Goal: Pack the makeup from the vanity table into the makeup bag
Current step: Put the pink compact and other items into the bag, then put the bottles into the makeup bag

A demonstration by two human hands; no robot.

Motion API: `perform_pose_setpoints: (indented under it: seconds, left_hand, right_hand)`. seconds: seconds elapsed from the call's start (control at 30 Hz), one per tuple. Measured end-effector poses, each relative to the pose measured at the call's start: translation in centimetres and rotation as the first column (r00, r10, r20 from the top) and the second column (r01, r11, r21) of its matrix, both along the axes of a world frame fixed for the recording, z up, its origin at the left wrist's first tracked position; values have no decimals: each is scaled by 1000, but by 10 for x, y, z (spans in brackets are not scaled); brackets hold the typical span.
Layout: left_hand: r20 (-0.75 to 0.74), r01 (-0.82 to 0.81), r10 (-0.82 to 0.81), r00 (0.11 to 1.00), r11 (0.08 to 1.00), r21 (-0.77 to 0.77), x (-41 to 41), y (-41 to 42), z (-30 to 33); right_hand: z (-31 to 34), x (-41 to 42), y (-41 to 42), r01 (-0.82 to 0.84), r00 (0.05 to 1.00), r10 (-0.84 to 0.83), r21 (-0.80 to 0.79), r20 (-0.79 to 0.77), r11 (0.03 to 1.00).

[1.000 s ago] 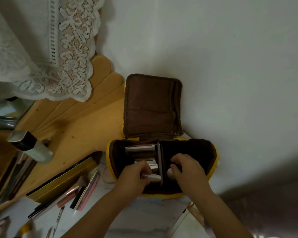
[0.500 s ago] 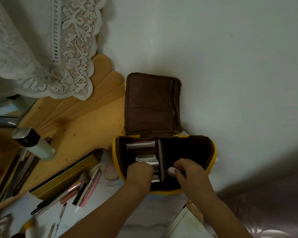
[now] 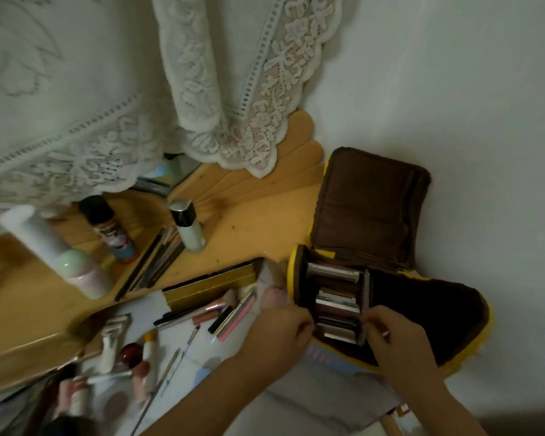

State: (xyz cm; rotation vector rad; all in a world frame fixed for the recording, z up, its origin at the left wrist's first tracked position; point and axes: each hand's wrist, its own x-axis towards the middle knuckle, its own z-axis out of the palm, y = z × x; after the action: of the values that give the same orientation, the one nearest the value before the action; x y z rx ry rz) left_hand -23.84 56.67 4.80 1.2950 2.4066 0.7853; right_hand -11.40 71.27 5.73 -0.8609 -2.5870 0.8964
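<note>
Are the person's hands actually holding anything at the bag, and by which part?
It cannot be told for sure. Both the left hand and right hand have curled fingers at the near edge of the makeup bag, beside the stacked palettes; no grasped item shows clearly.

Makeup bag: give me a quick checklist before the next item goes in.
1. Bag lid open: ok.
2. Left compartment: stacked with palettes, near full: not ok.
3. Right compartment has room: ok, though its dark bottom is unclear.
4. Left hand free: cannot tell, fingers curled at the rim.
5. Right hand free: not ok, it pinches the divider.
6. Next items in reach: ok, lip pencils lie beside the bag.
</note>
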Motion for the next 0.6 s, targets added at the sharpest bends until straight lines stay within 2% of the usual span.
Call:
perform_pose_setpoints:
  seconds: [0.07,0.17,0.23,0.37,0.47,0.6]
  left_hand:
    - [-15,-113,113,994,993,-25,-6,-29,-7]
    - [-18,-285,285,958,948,-141,-10,-77,-23]
    - [-5,-370,379,925,901,-227,-7,-109,-36]
    - [21,-526,568,823,776,-348,9,-163,-51]
    - [20,-599,650,759,711,-367,23,-193,-56]
    - [68,-637,705,706,675,-373,38,-221,-61]
  right_hand:
    - [-3,-8,-13,-80,996,79,-35,-45,996]
    - [-16,-17,-41,-268,959,268,8,-98,963]
    - [-31,-24,-60,-402,916,402,-4,5,916]
    - [-60,-35,-92,-588,740,604,-151,296,794]
    - [-68,-42,-113,-630,669,644,-177,372,756]
    - [-76,-46,-137,-662,602,676,-207,424,720]
